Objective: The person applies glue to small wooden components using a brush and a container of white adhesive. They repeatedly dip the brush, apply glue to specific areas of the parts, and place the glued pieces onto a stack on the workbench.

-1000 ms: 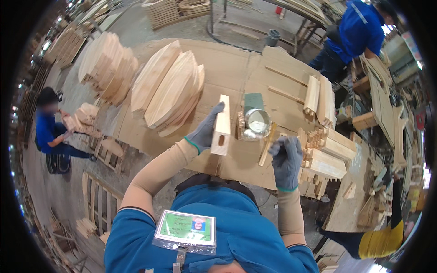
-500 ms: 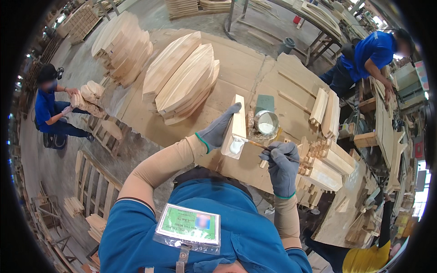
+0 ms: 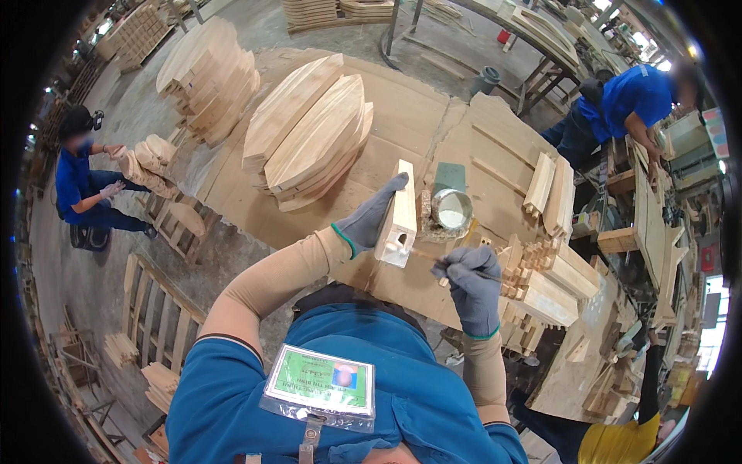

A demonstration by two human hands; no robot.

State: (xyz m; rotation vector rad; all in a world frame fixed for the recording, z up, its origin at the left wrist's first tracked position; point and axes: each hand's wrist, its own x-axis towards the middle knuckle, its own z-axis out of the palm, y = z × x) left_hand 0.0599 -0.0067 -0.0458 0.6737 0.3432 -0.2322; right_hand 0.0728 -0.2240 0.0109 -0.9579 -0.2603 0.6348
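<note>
My left hand (image 3: pixel 366 225), in a grey glove, is closed around a pale wooden block (image 3: pixel 403 203) held tilted above the cardboard. The near end of the block has a dark hole with a smear of white paste around it. My right hand (image 3: pixel 473 288), also gloved in grey, pinches a thin brush (image 3: pixel 425 256). Its blurred handle points at the holed end; whether the tip touches the wood I cannot tell. Just beyond stands a round tin (image 3: pixel 452 210) with white paste inside, next to a dark green flat piece (image 3: pixel 450 175).
Stacks of curved wooden boards (image 3: pixel 315 127) stand at the far left of the cardboard-covered table (image 3: pixel 402 124). Cut wooden pieces (image 3: pixel 553 294) are piled to the right. One co-worker (image 3: pixel 81 174) sits at left, another (image 3: pixel 634 100) bends over a bench at right; a yellow garment (image 3: pixel 618 442) shows lower right.
The white paste on the block's end has thinned, and a dark hole now shows there. My right hand has shifted slightly left and down with the brush; my left hand holds nearly still.
</note>
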